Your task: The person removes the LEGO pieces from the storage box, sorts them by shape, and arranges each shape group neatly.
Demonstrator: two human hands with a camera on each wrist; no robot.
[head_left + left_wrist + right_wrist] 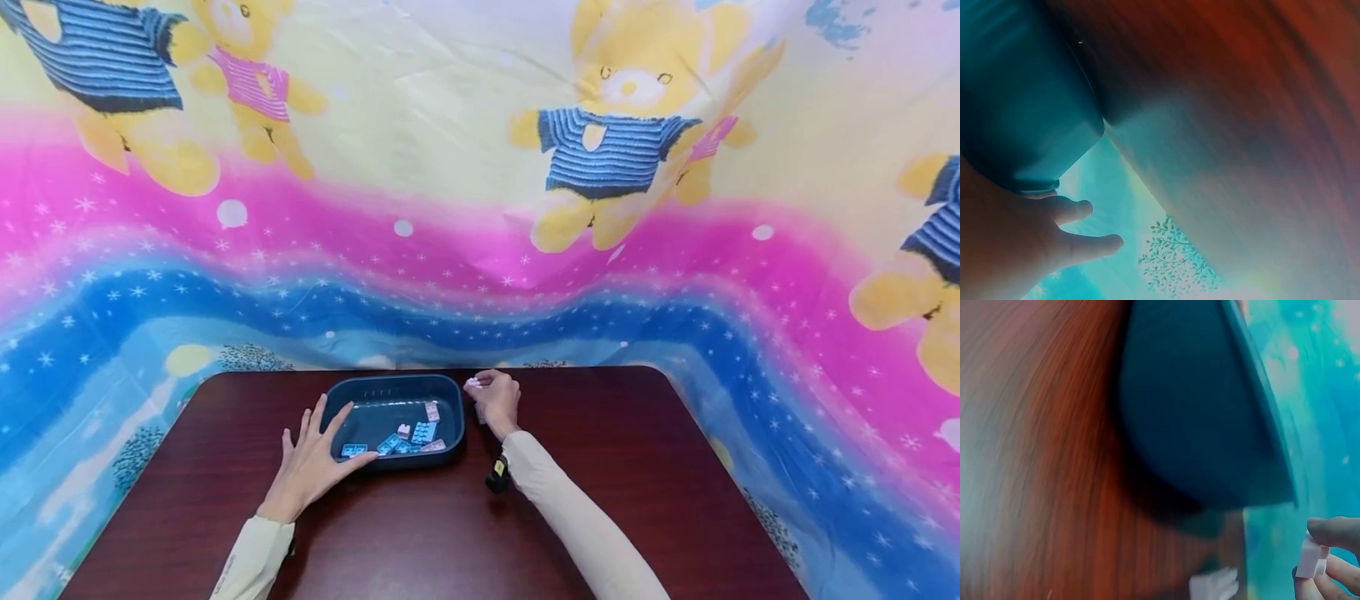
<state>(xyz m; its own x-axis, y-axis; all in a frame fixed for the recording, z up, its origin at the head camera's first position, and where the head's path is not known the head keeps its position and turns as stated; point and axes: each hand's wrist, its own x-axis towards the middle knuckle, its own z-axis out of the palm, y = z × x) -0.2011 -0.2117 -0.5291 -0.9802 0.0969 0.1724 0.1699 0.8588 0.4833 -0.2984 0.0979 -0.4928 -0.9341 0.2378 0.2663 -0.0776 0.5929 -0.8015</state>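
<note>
A dark blue-green tray (pixel 397 385) with raised walls stands near the back of the table. Inside lie several blue toy bricks (pixel 423 432) and a few pale pink ones, such as the pink brick (pixel 432 412) at its right. My left hand (pixel 311 454) spreads over the tray's left side, thumb and fingers straight at the rim. Just right of the tray, my right hand (pixel 497 398) pinches a small pale toy brick (pixel 1309 557) between thumb and fingers. Below that hand, another pale brick (pixel 1213 585) sits on the table, mostly hidden in the head view.
The dark red-brown wooden table (pixel 420 533) has rounded back corners. Right behind its far edge hangs a curtain (pixel 450 275) printed with bears. A black band with a yellow mark (pixel 498 472) is on the right wrist.
</note>
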